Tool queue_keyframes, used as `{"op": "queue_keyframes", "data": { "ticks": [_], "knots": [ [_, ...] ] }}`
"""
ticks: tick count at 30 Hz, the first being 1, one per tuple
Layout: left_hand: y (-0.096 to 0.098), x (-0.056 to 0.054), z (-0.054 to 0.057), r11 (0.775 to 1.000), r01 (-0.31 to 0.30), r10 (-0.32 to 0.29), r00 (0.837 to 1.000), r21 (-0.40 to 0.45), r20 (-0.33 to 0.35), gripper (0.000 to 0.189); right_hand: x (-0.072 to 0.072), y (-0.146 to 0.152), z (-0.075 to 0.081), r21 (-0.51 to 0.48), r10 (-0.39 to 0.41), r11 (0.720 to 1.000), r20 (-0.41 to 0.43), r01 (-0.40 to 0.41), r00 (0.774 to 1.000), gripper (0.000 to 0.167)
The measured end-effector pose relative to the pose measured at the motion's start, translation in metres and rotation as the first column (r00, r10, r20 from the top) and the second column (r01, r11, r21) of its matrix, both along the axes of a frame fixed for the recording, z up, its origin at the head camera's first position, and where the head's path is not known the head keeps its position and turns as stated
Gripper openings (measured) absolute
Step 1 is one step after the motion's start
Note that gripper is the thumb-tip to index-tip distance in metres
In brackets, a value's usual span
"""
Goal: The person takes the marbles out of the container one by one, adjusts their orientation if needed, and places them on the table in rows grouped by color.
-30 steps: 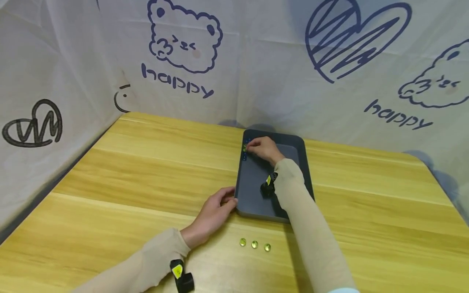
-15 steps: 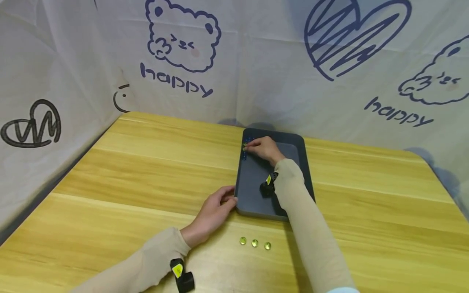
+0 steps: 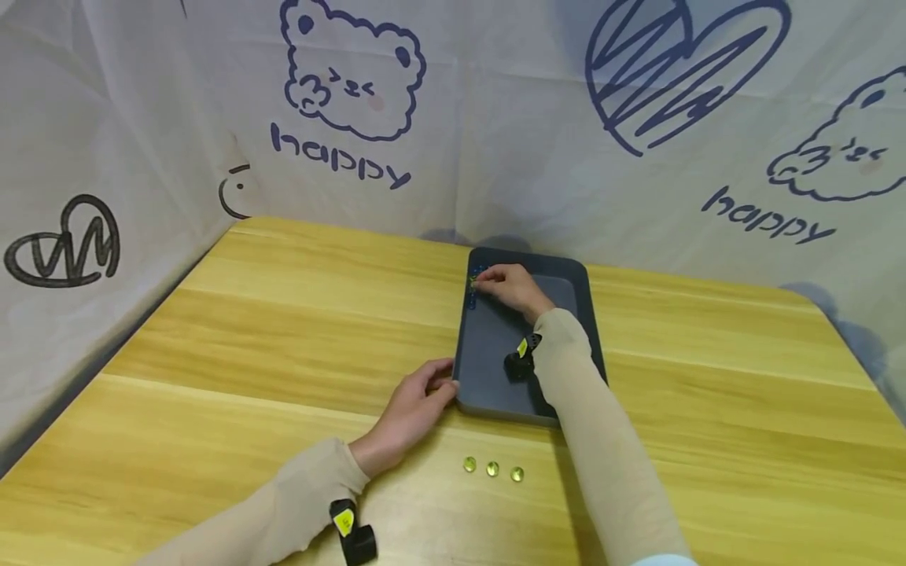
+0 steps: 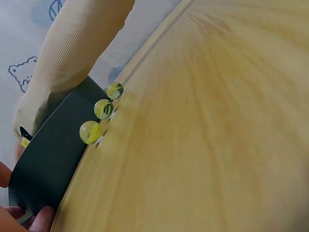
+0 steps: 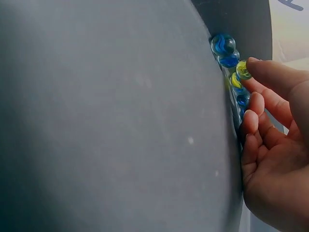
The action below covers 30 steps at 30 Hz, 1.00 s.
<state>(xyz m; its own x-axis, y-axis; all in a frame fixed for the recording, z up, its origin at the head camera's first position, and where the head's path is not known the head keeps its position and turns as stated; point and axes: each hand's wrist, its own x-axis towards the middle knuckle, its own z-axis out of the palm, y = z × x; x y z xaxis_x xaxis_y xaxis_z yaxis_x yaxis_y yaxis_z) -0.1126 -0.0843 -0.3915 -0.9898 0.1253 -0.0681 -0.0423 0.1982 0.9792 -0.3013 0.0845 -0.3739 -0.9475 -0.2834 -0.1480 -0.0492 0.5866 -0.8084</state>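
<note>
My right hand [image 3: 515, 289] reaches into the far left corner of a dark grey tray [image 3: 495, 381]. In the right wrist view its thumb and a fingertip pinch a clear marble with yellow swirls [image 5: 243, 70]. Blue-swirled marbles [image 5: 223, 44] and another yellow one [image 5: 236, 80] line the tray wall there; the fingers partly cover the row. My left hand [image 3: 410, 413] touches the tray's left side near its front corner, with thumb and fingertips against the wall. Three yellow-swirled marbles [image 3: 492, 469] sit in a row on the table in front of the tray.
The wooden table [image 3: 283, 330] runs back to a white cloth backdrop [image 3: 510, 118] with bear and heart drawings. The tray's far edge is close to that cloth. My right forearm [image 3: 609, 448] crosses over the tray's right front part.
The right hand stays at the tray's far left corner, and the yellow marble at its fingertips shifts only slightly. The left hand and the three table marbles keep their places.
</note>
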Motion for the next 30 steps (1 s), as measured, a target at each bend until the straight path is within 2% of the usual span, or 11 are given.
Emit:
{"op": "queue_keyframes", "data": {
  "ticks": [14, 21, 26, 30],
  "knots": [
    [-0.001, 0.002, 0.0, 1.0, -0.003, 0.003, 1.0, 0.007, 0.002, 0.043, 0.0, 0.001, 0.003, -0.049, 0.005, 0.999, 0.015, -0.004, 1.0, 0.03],
    [-0.001, 0.003, 0.0, 1.0, -0.006, 0.006, 1.0, 0.015, 0.002, 0.043, 0.001, 0.007, 0.005, -0.098, -0.027, 0.995, 0.031, 0.029, 0.999, 0.03],
    [0.0, 0.003, 0.0, 1.0, -0.002, 0.002, 1.0, 0.008, -0.002, 0.043, 0.002, 0.01, 0.01, -0.19, -0.078, 0.978, 0.035, 0.083, 0.996, 0.033],
    [0.0, 0.003, 0.001, 1.0, -0.002, 0.002, 1.0, 0.005, -0.003, 0.043, 0.002, 0.011, 0.018, -0.268, -0.082, 0.96, 0.025, 0.086, 0.996, 0.034]
  ]
}}
